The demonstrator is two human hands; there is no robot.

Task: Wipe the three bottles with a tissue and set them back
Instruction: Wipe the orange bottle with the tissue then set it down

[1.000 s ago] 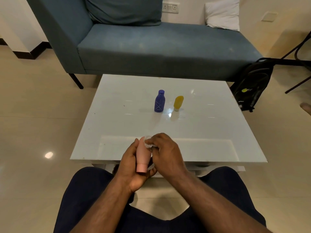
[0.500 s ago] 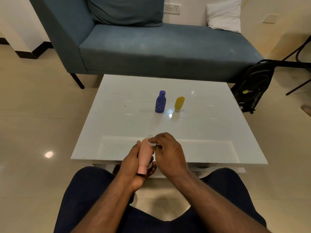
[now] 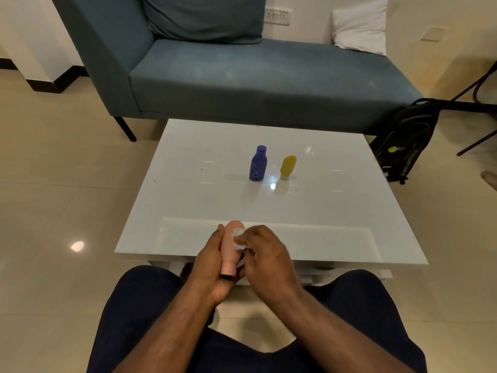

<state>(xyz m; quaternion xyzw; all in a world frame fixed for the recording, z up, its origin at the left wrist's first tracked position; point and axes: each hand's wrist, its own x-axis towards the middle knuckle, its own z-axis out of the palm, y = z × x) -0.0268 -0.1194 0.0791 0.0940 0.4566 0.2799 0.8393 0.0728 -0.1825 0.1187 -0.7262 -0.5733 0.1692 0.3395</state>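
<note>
My left hand point(image 3: 209, 262) grips a pink bottle point(image 3: 230, 246) at the near edge of the white table point(image 3: 336, 211), cap end pointing toward me. My right hand point(image 3: 266, 257) pinches a small white tissue point(image 3: 238, 238) against the bottle's upper side. A blue bottle point(image 3: 258, 164) with white line markings stands upright near the table's middle. Just right of it a yellow bottle point(image 3: 287, 166) stands on its pale cap.
A blue sofa point(image 3: 255, 74) with a blue cushion and a white pillow point(image 3: 359, 25) runs behind the table. A black backpack point(image 3: 403, 141) leans at the sofa's right end, beside dark chair legs point(image 3: 476, 98). My knees sit under the table's near edge.
The tissue and my right fingers have shifted slightly along the upper part of the pink bottle. The blue and yellow bottles have not moved.
</note>
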